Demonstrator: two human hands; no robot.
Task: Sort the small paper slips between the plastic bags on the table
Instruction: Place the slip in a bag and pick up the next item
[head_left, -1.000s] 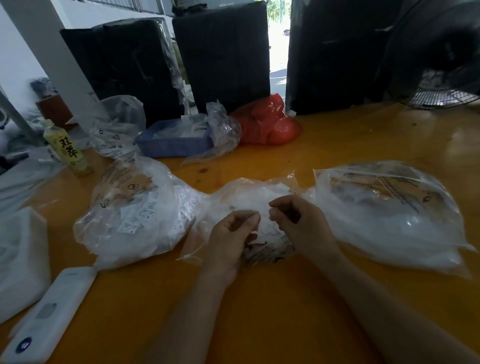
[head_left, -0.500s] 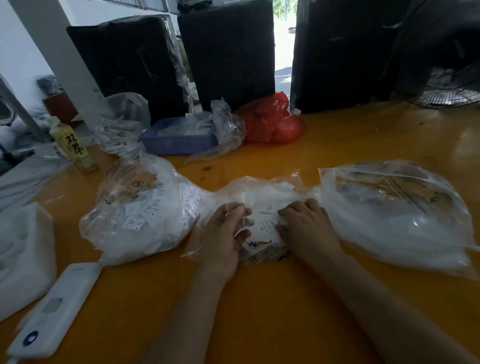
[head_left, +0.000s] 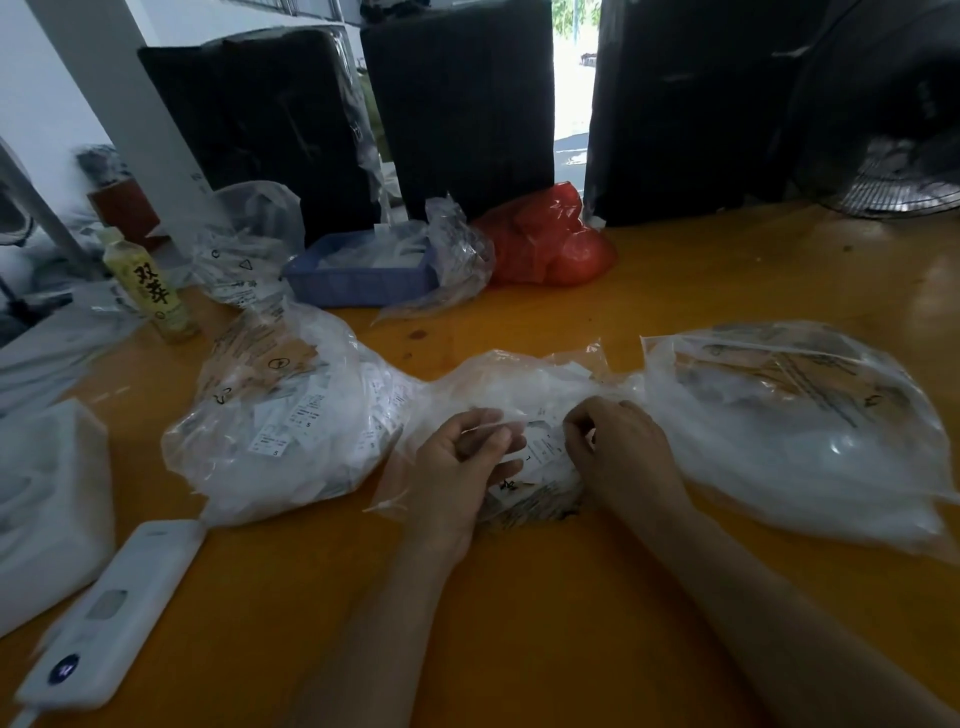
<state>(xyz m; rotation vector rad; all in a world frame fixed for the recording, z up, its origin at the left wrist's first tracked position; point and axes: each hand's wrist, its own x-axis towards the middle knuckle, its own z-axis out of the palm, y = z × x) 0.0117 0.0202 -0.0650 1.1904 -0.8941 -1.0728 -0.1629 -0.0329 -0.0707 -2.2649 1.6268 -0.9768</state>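
Paper slips (head_left: 540, 457) in middle bag (head_left: 519, 384), both hands' fingers (head_left: 576, 431) curled pinching them.

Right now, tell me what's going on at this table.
A person is sorting paper slips at an orange table. Both hands work at the middle bag: the left hand holds its clear plastic, and the right hand pinches at the slips in it. A fuller left bag and a right bag lie on either side. Farther back sit a blue tray, a red bag and a bottle.
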